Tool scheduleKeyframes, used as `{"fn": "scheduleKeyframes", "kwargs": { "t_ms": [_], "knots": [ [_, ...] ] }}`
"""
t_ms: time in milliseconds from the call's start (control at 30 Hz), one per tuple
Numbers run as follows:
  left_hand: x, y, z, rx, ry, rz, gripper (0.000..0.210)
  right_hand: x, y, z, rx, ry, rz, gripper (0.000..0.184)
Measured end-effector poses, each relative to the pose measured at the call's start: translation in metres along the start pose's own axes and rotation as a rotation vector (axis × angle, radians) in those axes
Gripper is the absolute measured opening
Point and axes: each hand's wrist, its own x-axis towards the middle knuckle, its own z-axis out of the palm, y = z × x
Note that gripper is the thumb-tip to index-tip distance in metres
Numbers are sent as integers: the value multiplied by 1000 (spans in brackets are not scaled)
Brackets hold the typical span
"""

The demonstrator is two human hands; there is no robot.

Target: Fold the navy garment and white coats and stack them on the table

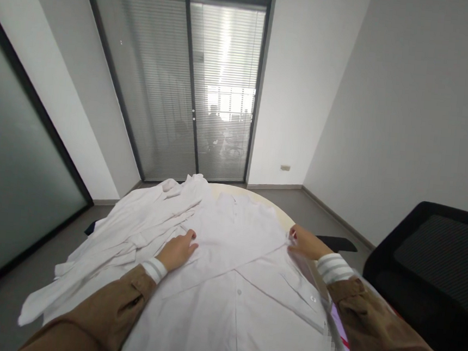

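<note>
White shirt (pixel 232 290): positioned on the counter (pixel 285 219), between the left grip (pixel 177 251) and the right grip (pixel 305 244), button front upward, collar (pixel 227 198) beyond both grips, lower part nearer than both. The sleeves lie folded diagonally across the front; one cuff button (pixel 313 299) shows below the right grip. Right grip: fingertips appear closed on the side edge of the shirt, a little cloth raised at the contact; this hand is slightly blurred. Left grip: laid on the opposite side with fingers curled and thumb apart; whether cloth is pinched beneath cannot be told. Step in hand, as judged from this layout: setting the sides of the shirt with the sleeves laid over the front. Next move calls for matched, light tension at both edges, so that the crossed sleeves stay flat and the button line stays straight. Left of the left grip, other white garments (pixel 130 240) lie in a loose, creased heap, close against the shirt. Right of the right grip stands a black chair (pixel 435 258); beyond both grips, blinds (pixel 227 87) cover the glass
</note>
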Motion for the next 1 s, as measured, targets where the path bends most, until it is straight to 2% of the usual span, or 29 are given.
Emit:
{"fn": "scheduleKeyframes", "kwargs": {
  "t_ms": [100,267,400,567,700,800,900,1000],
  "knots": [
    [0,-4,6,-89,9,40,27,5,-1,9,20,114,15,48],
    [3,-7,17,-285,82,89,30,1,-5,16,-83,201,48,16],
    [5,-11,20,-297,75,51,34,-2,2,19,-150,255,47,9],
    [2,-13,18,-365,-6,109,39,3,11,20,-30,188,73,16],
    [0,-15,16,-427,50,116,38,9,11,21,-117,192,125,14],
    [-2,-15,16,-452,60,119,38,13,13,23,-81,165,186,17],
    [-2,-14,15,-419,44,110,38,21,19,20,14,56,105,20],
    [-3,-11,14,-373,25,99,37,35,24,8,85,-52,29,32]
  ]
}}
